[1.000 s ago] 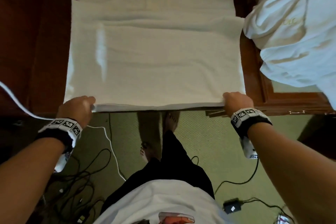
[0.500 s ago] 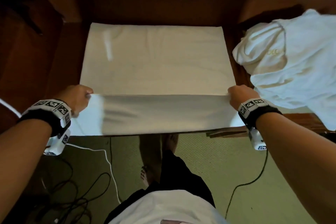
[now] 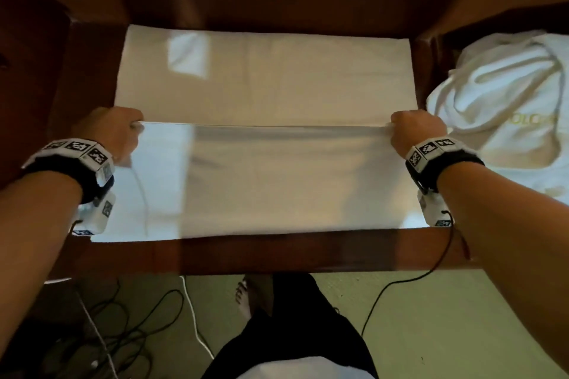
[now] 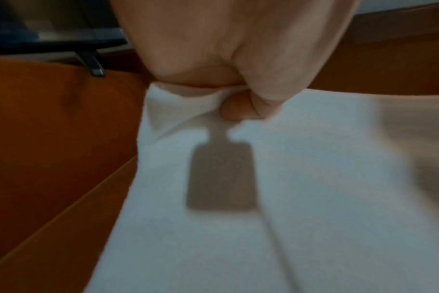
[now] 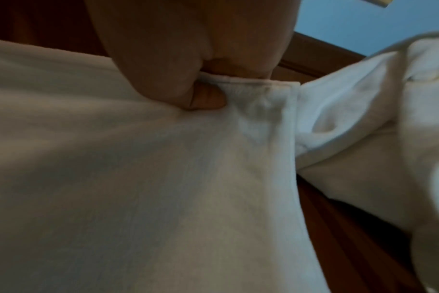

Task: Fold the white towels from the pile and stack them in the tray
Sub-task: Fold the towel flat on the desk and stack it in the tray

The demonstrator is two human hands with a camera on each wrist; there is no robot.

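Observation:
A white towel (image 3: 271, 80) lies spread on the dark wooden table (image 3: 277, 252). Its near edge is lifted and stretched taut between my two hands, with the raised flap (image 3: 277, 175) sloping down toward the table's front. My left hand (image 3: 123, 129) pinches the left corner of that edge, thumb against the cloth (image 4: 238, 111). On the other side my right hand (image 3: 409, 129) pinches the right corner at its hem (image 5: 251, 83). A crumpled pile of white towels (image 3: 505, 120) sits to the right of the spread towel. No tray shows in any view.
The table's front rim runs just below the towel's folded line. Black and white cables (image 3: 147, 317) trail over the green carpet by my feet. Dark wood panels rise behind and to the left of the table.
Both hands have carried the towel's near edge up and away from me, over the flat part. The fold line now lies back from the table's front rim.

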